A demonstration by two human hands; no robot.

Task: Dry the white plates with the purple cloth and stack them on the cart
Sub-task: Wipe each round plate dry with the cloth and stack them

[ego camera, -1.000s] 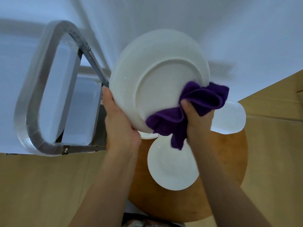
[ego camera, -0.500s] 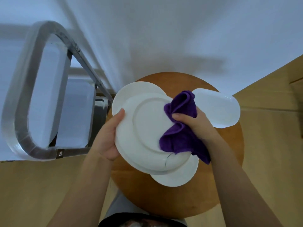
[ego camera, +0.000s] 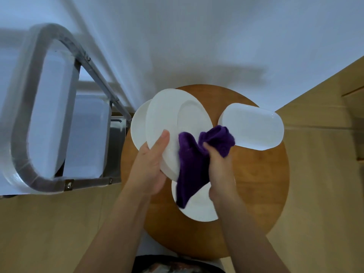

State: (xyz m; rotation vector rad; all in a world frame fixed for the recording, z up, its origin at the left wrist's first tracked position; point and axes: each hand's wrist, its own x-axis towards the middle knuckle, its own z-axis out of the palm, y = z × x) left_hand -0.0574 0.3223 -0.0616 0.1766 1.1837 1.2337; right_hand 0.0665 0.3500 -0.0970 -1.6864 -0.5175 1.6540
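While a plate (ego camera: 169, 123) was held tilted at frame centre, it was rubbed with the cloth (ego camera: 194, 164).
The plate was gripped at its lower rim by the left hand (ego camera: 150, 166), thumb laid flat on the face and the other fingers hidden behind; the cloth was bunched in the curled fingers of the right hand (ego camera: 220, 170) against the plate's lower right. Glazed, stiff and breakable, perhaps damp and slippery, the plate was judged best held by the rim with support beneath. Three more plates lay on the table (ego camera: 266, 194); the cart (ego camera: 59, 134) stood at the left.
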